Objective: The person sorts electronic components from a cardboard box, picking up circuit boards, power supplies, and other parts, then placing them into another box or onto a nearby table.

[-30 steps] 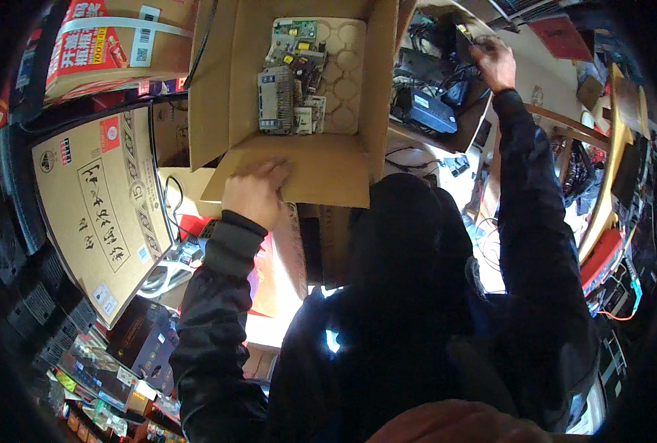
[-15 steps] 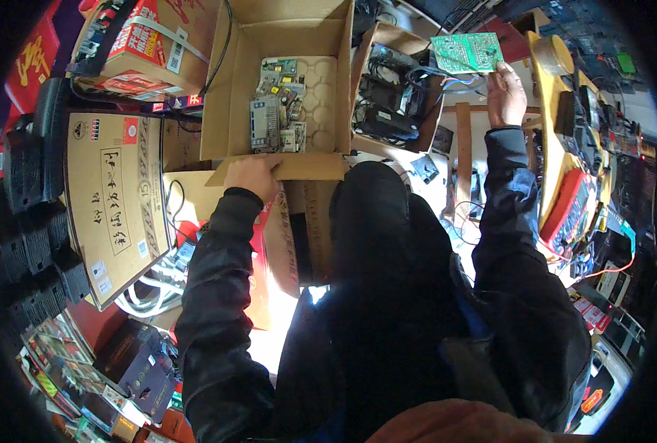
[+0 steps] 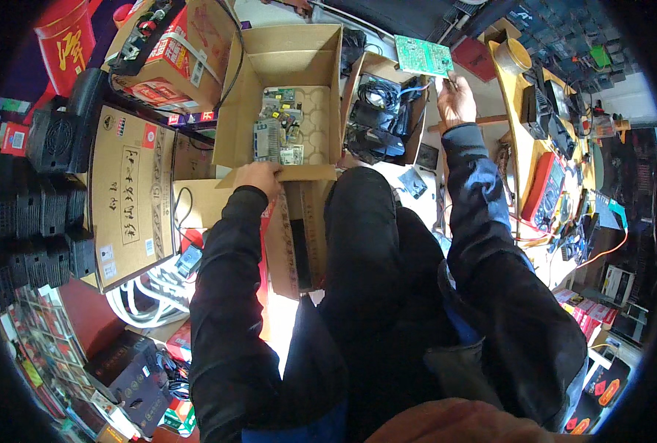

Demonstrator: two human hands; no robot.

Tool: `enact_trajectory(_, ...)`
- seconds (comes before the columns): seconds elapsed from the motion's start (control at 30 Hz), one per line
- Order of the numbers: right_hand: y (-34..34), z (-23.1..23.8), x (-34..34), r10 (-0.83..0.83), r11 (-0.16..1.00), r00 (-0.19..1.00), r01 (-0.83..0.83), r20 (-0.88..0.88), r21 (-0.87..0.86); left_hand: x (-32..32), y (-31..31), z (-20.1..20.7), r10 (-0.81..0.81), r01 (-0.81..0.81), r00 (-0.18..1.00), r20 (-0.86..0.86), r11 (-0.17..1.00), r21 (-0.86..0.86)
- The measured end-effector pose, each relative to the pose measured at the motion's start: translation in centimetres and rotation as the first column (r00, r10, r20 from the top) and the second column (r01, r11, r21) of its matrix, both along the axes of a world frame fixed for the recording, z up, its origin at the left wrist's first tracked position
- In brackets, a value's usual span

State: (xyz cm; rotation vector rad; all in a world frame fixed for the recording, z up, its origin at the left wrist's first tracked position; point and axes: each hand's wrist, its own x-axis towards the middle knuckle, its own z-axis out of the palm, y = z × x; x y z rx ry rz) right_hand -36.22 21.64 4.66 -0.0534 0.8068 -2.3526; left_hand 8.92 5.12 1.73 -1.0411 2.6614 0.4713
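My right hand (image 3: 456,101) reaches forward on the right and pinches a green circuit board (image 3: 423,56) by its near right corner. The board is in the air past the right box, its side with solder traces facing me. My left hand (image 3: 258,178) is closed over the near flap (image 3: 306,173) of an open cardboard box (image 3: 228,133). Inside that box, several small circuit boards with components (image 3: 280,118) lie on a pale moulded tray (image 3: 313,122).
Black power adapters and cables (image 3: 380,118) fill a second open box (image 3: 419,136) beside it. A wooden bench at right bears a red multimeter (image 3: 544,190) and a tape roll (image 3: 513,56). Cartons (image 3: 133,199) and stacked black adapters (image 3: 37,214) stand at left.
My right hand has brought the circuit board left, nearer the boxes, and the board has tilted a little. The view has shifted. My left hand stays on the flap.
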Motion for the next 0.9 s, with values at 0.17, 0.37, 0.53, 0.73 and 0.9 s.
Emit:
enact_trajectory(0.17, -0.1, 2.6, 2.2, 0.061, 0.989, 0.978, -0.033, -0.200, 0.143, -0.2, -0.1, 0.0, -0.009, 0.009, 1.000, -0.019, 0.999, 0.039)
enact_trajectory(0.37, -8.4, 6.2, 8.8, 0.321, 0.936, 0.790, -0.183, -0.522, 0.299, 0.4, -0.1, -0.8, -0.068, 0.067, 0.998, 0.005, 0.997, 0.035)
enact_trajectory(0.53, -19.8, 2.7, 13.8, 0.757, 0.645, 0.246, -0.431, -0.606, 0.631, 0.5, 0.0, -1.0, -0.038, 0.040, 0.999, -0.033, 0.997, 0.061)
enact_trajectory(0.73, -26.2, -9.1, 15.5, 0.706, 0.687, -0.510, 0.324, -0.492, 0.650, 0.6, 0.1, -0.7, -0.024, 0.028, 0.996, -0.080, 0.998, 0.048)
enact_trajectory(0.9, -27.6, -12.6, 12.3, 0.636, 0.721, -0.708, 0.404, -0.306, 0.563, 0.6, 0.1, -0.5, -0.041, 0.038, 0.999, 0.018, 0.994, 0.103)
